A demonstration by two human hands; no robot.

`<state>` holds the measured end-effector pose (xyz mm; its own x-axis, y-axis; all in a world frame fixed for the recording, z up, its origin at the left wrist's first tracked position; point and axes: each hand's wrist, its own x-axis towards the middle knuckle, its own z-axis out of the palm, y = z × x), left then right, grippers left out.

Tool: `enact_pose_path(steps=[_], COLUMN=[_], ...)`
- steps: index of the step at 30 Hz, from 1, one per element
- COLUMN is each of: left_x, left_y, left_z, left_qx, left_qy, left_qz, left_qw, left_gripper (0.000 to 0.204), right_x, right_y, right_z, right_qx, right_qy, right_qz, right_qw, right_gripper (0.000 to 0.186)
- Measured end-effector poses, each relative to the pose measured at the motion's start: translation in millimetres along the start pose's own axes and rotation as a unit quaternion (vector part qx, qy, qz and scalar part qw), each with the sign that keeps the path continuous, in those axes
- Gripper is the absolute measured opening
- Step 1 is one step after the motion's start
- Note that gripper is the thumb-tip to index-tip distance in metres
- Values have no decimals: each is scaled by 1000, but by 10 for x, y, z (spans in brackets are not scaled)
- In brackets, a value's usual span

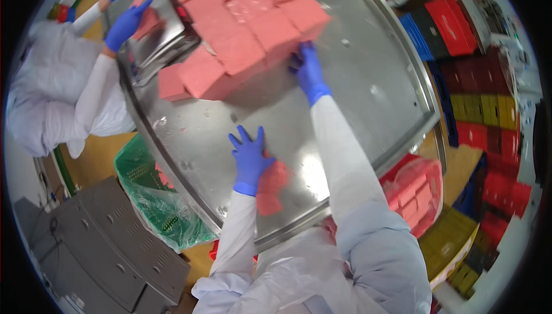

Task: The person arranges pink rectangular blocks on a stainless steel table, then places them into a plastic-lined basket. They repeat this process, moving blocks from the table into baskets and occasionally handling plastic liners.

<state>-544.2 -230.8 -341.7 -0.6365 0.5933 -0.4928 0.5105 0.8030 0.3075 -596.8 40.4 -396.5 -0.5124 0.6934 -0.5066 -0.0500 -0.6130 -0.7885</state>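
Note:
My left hand (250,162), in a blue glove, rests on the metal table (368,107) with its fingers spread. Beside its thumb side lies a thin, limp, pink piece (273,187). Reaching farther forward, my right hand (311,75), also blue-gloved, has its fingers at the near right corner of a pink block (305,16). Those fingers are stretched and apart, touching the block or close against it; their tips are partly hidden. Several such blocks (236,44) are packed side by side in a large pile at the far side of the table.
At the far left a co-worker (75,90) in white holds pink pieces by a metal machine (164,38). A green crate (155,193) with a plastic liner stands left of the table; a lined red crate (414,190) of pink blocks stands right. Stacked crates (483,110) line the right side.

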Motion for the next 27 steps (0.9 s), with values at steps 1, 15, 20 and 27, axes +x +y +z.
enact_pose_path(steps=[1, 15, 20, 27], left_x=[13, -764, -1981, -1988], left_y=[-46, 1576, 3519, 3498], left_z=[102, 782, 1571, 2318], left_qx=[-7, -111, 101, 398], left_qy=[18, 108, -78, 4], left_qz=[37, 316, 661, 592], left_qw=[999, 936, 739, 701], left_gripper=[93, 60, 64, 57], right_x=[-116, -4003, -3801, -3301], right_y=[39, -93, 671, 1364], right_z=[-92, -4349, -5442, -5273], right_qx=[-46, 23, 389, 192], right_qy=[-44, 563, 288, 432], right_qz=[-15, -220, 95, -83], right_qw=[998, 796, 870, 877], right_gripper=[66, 30, 32, 40])
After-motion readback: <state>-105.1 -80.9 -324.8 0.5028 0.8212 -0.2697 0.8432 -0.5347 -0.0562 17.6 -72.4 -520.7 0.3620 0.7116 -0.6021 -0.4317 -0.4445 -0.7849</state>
